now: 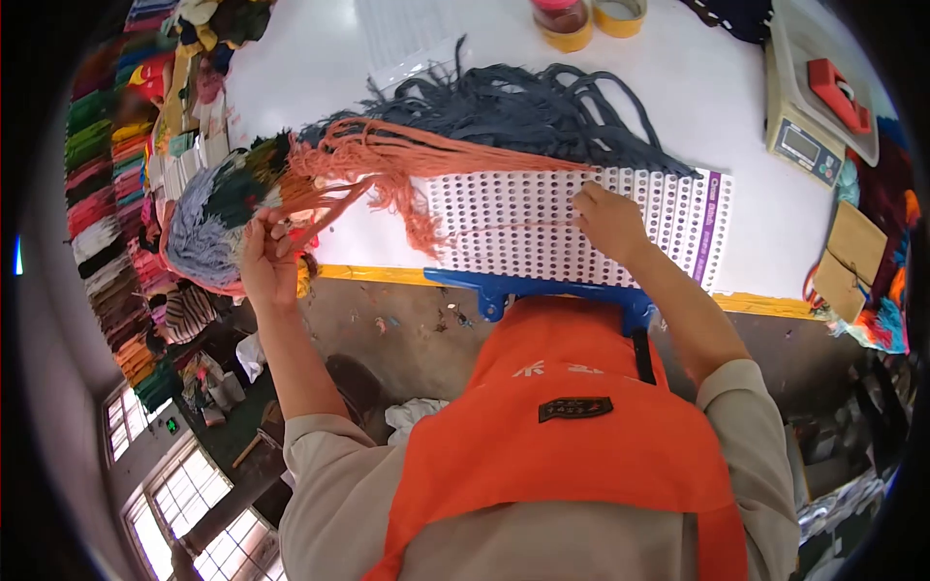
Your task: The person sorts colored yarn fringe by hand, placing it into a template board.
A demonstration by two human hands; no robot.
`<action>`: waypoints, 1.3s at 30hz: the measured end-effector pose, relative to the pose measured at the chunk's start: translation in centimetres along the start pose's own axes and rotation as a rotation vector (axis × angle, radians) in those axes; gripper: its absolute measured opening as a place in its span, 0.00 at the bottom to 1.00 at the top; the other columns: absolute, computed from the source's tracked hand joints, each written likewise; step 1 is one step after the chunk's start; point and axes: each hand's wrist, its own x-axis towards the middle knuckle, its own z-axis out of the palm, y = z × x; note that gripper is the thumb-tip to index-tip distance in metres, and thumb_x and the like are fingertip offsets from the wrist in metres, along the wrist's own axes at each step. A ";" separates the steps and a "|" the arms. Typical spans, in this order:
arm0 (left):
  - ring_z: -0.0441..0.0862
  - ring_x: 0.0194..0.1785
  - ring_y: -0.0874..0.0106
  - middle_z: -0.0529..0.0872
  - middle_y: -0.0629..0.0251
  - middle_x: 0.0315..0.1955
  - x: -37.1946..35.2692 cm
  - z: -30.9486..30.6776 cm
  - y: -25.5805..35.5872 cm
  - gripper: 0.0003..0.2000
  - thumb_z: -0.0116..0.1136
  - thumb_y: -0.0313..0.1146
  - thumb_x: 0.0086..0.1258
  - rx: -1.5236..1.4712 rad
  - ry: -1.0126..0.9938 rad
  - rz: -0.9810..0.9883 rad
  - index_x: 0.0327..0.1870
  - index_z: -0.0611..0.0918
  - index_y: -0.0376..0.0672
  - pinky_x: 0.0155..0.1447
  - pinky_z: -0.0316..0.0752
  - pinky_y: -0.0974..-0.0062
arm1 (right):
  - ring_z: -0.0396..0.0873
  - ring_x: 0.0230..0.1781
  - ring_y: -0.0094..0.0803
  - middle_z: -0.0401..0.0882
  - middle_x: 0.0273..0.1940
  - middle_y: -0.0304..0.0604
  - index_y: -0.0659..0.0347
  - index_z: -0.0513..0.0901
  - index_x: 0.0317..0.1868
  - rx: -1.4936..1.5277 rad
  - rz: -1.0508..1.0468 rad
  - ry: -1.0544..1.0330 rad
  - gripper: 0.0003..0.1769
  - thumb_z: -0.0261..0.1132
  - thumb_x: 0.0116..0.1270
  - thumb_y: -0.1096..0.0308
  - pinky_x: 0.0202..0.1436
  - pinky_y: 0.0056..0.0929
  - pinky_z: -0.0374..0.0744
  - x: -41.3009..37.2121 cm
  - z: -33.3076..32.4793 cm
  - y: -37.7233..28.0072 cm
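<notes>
My left hand point(269, 263) is closed, fingers curled around strands of coral embroidery thread point(407, 147). That thread fans out across the table, its upper strands reaching the top edge of a white card punched with rows of holes point(523, 237). Over this card, my right hand point(612, 223) is closed in a pinch on a thin coral strand that stretches leftward to a frayed tuft. Behind lies a large loose heap of dark grey-blue thread point(504, 108). Left of it, next to my left hand, sits a mixed bundle of grey, green and brown thread point(208, 218).
A blue clip bar point(552, 288) lies along the table's yellow front edge. At the right stands a digital scale point(804, 145) with a red tape dispenser point(839, 95) in its tray. Tape rolls point(620, 17) sit at the back. Stacked coloured thread point(97, 194) fills the left.
</notes>
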 end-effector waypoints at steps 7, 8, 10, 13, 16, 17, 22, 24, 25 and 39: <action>0.74 0.33 0.80 0.82 0.68 0.37 -1.4 -10.2 3.4 0.12 0.46 0.34 0.81 -0.094 0.040 0.074 0.55 0.77 0.37 0.32 0.69 0.83 | 0.83 0.37 0.48 0.79 0.41 0.48 0.60 0.75 0.41 0.048 0.112 -0.103 0.12 0.65 0.67 0.62 0.38 0.46 0.80 0.0 1.8 -1.8; 0.71 0.28 0.82 0.81 0.70 0.34 -1.5 -11.8 4.3 0.11 0.48 0.34 0.80 -0.117 0.112 0.086 0.51 0.78 0.38 0.28 0.64 0.85 | 0.83 0.36 0.50 0.82 0.38 0.50 0.59 0.74 0.41 0.129 0.168 -0.142 0.12 0.63 0.69 0.61 0.38 0.48 0.79 -0.2 1.1 -2.2; 0.66 0.25 0.82 0.78 0.72 0.30 -1.2 -17.3 6.5 0.12 0.47 0.36 0.80 -0.181 0.158 0.067 0.52 0.78 0.39 0.26 0.61 0.84 | 0.82 0.33 0.55 0.82 0.30 0.54 0.59 0.73 0.41 0.158 0.288 -0.092 0.13 0.61 0.71 0.58 0.37 0.50 0.77 -0.5 -2.2 -4.1; 0.58 0.20 0.82 0.72 0.75 0.26 -1.3 -23.1 9.9 0.11 0.45 0.38 0.80 -0.242 0.287 0.078 0.47 0.79 0.41 0.22 0.53 0.82 | 0.82 0.33 0.55 0.82 0.29 0.55 0.58 0.74 0.43 0.096 0.376 0.031 0.10 0.60 0.71 0.61 0.37 0.50 0.76 -3.5 -6.9 -3.7; 0.55 0.17 0.82 0.70 0.76 0.24 1.5 -33.4 11.8 0.11 0.44 0.37 0.80 -0.289 0.197 0.035 0.37 0.75 0.45 0.21 0.50 0.81 | 0.83 0.36 0.54 0.83 0.34 0.56 0.56 0.79 0.48 -0.097 0.381 0.098 0.09 0.59 0.71 0.64 0.39 0.47 0.79 -7.6 -11.1 -1.2; 0.54 0.17 0.82 0.70 0.76 0.24 2.5 -36.0 12.4 0.10 0.43 0.37 0.81 -0.338 0.195 0.031 0.39 0.75 0.45 0.21 0.50 0.80 | 0.83 0.36 0.55 0.83 0.34 0.55 0.58 0.79 0.45 -0.181 0.328 0.164 0.08 0.59 0.71 0.64 0.39 0.47 0.79 -9.2 -12.2 0.2; 0.53 0.16 0.82 0.70 0.76 0.23 5.6 -40.7 13.0 0.12 0.38 0.37 0.82 -0.311 0.314 0.114 0.46 0.76 0.43 0.21 0.51 0.81 | 0.82 0.33 0.57 0.82 0.31 0.57 0.57 0.77 0.41 -0.447 0.499 0.316 0.06 0.59 0.72 0.64 0.35 0.50 0.77 -14.5 -19.8 0.7; 0.53 0.16 0.82 0.68 0.77 0.20 6.2 -39.6 12.1 0.13 0.39 0.37 0.82 -0.306 0.333 0.147 0.42 0.77 0.44 0.22 0.50 0.81 | 0.82 0.33 0.57 0.82 0.31 0.56 0.57 0.78 0.42 -0.500 0.520 0.404 0.07 0.59 0.73 0.63 0.35 0.50 0.77 -16.1 -22.5 1.4; 0.53 0.16 0.83 0.66 0.77 0.19 6.1 -38.8 11.4 0.12 0.41 0.36 0.81 -0.360 0.021 0.164 0.38 0.76 0.45 0.21 0.50 0.81 | 0.82 0.35 0.57 0.82 0.31 0.57 0.58 0.78 0.42 -0.484 0.540 0.450 0.08 0.59 0.73 0.62 0.35 0.50 0.77 -16.5 -23.8 0.8; 0.60 0.20 0.84 0.81 0.73 0.30 9.0 -34.7 11.2 0.11 0.47 0.31 0.78 -0.222 0.386 0.252 0.54 0.79 0.39 0.21 0.51 0.85 | 0.81 0.41 0.59 0.84 0.40 0.54 0.50 0.77 0.51 -1.013 0.814 0.514 0.16 0.49 0.77 0.51 0.39 0.54 0.78 -26.5 -41.6 -3.0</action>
